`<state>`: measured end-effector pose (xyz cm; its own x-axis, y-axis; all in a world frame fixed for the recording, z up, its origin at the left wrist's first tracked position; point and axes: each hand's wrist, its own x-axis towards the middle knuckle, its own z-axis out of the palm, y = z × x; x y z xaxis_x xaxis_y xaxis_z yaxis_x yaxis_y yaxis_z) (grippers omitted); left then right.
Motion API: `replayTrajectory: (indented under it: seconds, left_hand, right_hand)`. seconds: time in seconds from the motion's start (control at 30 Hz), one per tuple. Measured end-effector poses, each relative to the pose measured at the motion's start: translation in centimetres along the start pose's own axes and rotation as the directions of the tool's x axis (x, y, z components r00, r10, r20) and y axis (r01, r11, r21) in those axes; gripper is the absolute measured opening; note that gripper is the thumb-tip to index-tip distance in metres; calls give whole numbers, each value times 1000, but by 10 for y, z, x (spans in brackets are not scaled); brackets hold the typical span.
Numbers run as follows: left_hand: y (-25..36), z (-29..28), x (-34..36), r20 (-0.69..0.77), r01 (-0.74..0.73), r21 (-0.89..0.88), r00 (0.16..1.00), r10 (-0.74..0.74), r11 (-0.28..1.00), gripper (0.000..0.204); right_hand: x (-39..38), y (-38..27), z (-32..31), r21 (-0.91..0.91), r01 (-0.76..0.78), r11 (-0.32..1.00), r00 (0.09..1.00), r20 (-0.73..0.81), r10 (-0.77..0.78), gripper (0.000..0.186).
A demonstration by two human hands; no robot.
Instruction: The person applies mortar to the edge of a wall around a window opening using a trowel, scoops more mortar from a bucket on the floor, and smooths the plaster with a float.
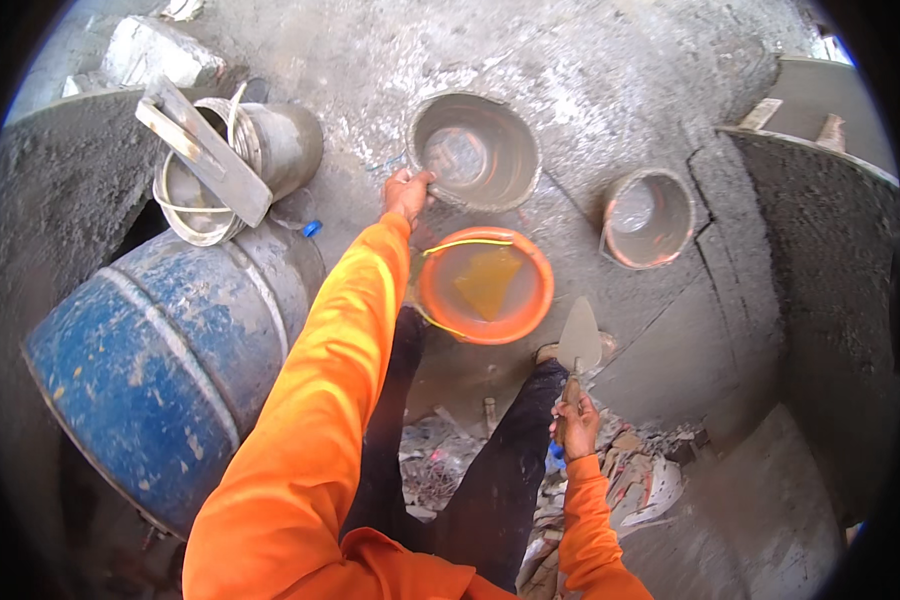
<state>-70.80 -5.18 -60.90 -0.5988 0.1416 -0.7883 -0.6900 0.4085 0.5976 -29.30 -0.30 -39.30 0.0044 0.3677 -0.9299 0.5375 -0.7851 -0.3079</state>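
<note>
The left hand (408, 192) grips the rim of a grey bucket (475, 152) on the concrete floor (610, 70), while the right hand (575, 425) holds a trowel (578, 345) beside the orange bucket (485, 285).

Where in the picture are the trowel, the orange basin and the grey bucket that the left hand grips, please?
trowel (579, 343): head view, on the flat blade.
orange basin (540, 300): head view, on its right rim.
grey bucket (505, 165): head view, on the inner wall.
left hand (408, 192): head view, on the back of the hand.

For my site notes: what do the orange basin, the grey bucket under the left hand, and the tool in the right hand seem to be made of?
Orange basin: likely plastic, with a smooth bright rim.
Grey bucket, its rim gripped by the left hand: material unclear under a dull cement crust.
Trowel in the right hand: the thin, flat grey blade looks like metal; the handle is hidden.
</note>
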Motion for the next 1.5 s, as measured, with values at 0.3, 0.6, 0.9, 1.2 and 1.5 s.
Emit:
replayTrajectory:
  seconds: [0.3,0.6,0.9,1.2,1.5]
  left_hand:
    - [-60,-122,-7,148,-360,485,932,330,797,39]
    - [112,-235,-17,-494,-294,769,290,820,567,37]
    - [200,-376,144,-629,-98,460,666,401,883,58]
    - [218,-339,45,-503,-221,479,724,473,849,37]
    - [213,-204,-186,312,-557,827,571,760,79,44]
  right_hand:
    - [-18,20,79,-121,-59,991,987,140,76,37]
    - [-28,27,33,-74,35,997,999,23,-33,31]
    - [-27,77,5,-176,71,982,997,34,-66,36]
    - [16,43,103,-266,-86,960,996,-20,83,37]
    - [81,78,95,-513,-50,857,998,10,65,35]
